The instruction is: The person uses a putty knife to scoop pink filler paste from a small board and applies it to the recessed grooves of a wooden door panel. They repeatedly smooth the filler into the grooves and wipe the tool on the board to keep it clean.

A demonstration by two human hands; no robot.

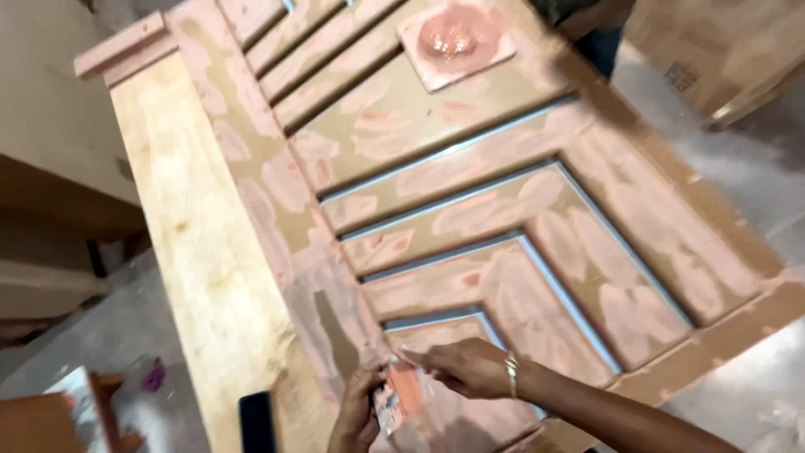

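Two hands meet at the near edge of a carved wooden door panel [470, 210]: the left hand [356, 415] pinches a small orange-faced scraper card [396, 403], the right hand [465, 367] presses fingers closed on its top edge. It looks thin, light and springy, best gripped along the edge. Farther off, a square board [455, 39] carries pink filler [453, 33].

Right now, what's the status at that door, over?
Left hand grips small orange-and-white scraper. Right hand presses on it, atop carved wooden door patched with pink filler. Dark block beside left hand; nothing blocking.
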